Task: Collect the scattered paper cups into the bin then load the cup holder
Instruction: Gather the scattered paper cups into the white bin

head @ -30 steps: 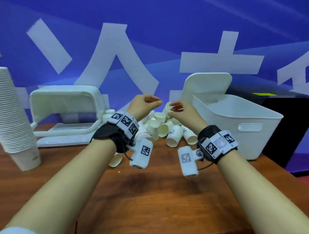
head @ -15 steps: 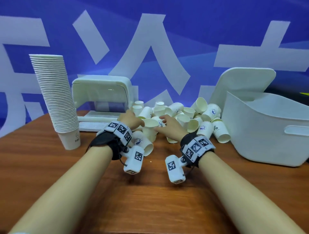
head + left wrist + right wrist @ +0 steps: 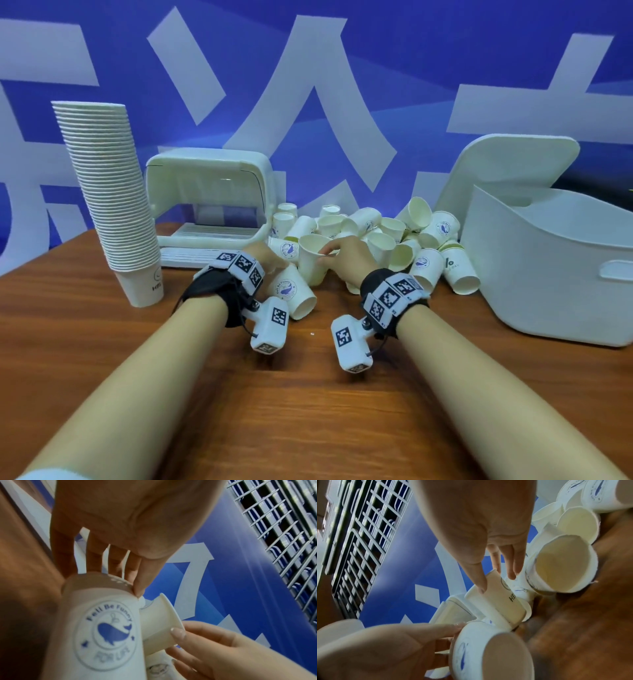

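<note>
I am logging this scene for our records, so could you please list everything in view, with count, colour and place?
Table: one, brown wood, under everything.
Loose paper cups: a heap, too many to count, white, some with a blue whale print, mid-table at the back.
Stacked cups: one tall stack, white, table's left.
Cup holder: one, white, behind the heap's left.
Bin: one, white, open, table's right.
Lid: one, white, leaning behind the bin.
Backdrop: blue with white shapes.
Left hand: fingers straight, touching a whale-print cup.
Right hand: pinching an upright cup by its rim.
</note>
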A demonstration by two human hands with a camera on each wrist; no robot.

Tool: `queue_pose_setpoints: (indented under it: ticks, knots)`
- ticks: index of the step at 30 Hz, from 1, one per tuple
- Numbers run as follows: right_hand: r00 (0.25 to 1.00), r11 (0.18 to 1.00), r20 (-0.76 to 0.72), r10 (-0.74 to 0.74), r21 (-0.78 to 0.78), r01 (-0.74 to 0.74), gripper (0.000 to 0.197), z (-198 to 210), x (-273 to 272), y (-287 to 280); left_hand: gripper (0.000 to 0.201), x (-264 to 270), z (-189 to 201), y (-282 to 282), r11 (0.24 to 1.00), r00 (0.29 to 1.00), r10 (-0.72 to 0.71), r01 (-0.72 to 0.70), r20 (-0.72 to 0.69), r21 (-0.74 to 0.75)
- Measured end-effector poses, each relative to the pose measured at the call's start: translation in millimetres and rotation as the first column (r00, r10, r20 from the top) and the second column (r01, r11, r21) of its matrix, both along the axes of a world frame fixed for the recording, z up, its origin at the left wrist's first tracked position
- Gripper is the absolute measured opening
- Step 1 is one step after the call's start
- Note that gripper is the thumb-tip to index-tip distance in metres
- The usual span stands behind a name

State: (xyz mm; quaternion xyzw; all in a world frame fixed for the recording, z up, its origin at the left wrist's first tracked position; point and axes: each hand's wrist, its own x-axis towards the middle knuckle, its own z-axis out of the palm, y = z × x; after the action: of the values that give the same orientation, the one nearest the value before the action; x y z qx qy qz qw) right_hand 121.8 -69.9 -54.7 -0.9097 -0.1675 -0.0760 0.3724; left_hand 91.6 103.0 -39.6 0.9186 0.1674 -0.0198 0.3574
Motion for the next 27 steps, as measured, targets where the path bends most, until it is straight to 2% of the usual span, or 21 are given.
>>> queue_pose_setpoints:
  ticks: [3, 6, 9, 12, 14, 20, 23, 27]
  knots:
    - [0.997, 0.990, 0.066, -0.042, 0.136, 0.032, 0.015, 17, -2, -20, 0.037, 5, 16, -3, 0.999, 0.996, 0.000, 0.004, 0.093, -0.049]
    - [0.975, 0.955, 0.180, -0.128, 0.288, 0.072, 0.009, 37, -3, -44, 0.027, 7, 37, -16, 0.972, 0.982, -0.008, 0.052, 0.190, -0.227]
    - [0.941, 0.914, 0.251, -0.229, 0.388, 0.119, 0.006, 58, -5, -68, 0.001, 5, 57, -43, 0.914, 0.956, -0.014, 0.131, 0.293, -0.384]
    - [0.895, 0.873, 0.296, -0.335, 0.454, 0.177, 0.010, 81, -12, -106, 0.024, 7, 74, -81, 0.841, 0.890, -0.027, 0.266, 0.455, -0.471]
    - [0.836, 0.854, 0.348, -0.425, 0.461, 0.242, 0.010, 95, -18, -133, 0.030, 9, 83, -109, 0.809, 0.836, -0.019, 0.336, 0.549, -0.483]
    - [0.601, 0.765, 0.474, -0.644, 0.404, 0.501, 0.013, 121, -30, -221, 0.028, 16, 98, -215, 0.704, 0.673, -0.098, 0.567, 0.733, -0.427]
    - [0.502, 0.701, 0.503, -0.704, 0.373, 0.608, 0.014, 124, -31, -265, 0.027, 25, 99, -265, 0.668, 0.635, -0.098, 0.613, 0.766, -0.422]
    - [0.422, 0.617, 0.491, -0.762, 0.354, 0.703, 0.013, 115, -30, -314, 0.025, 39, 95, -326, 0.631, 0.623, -0.157, 0.660, 0.766, -0.408]
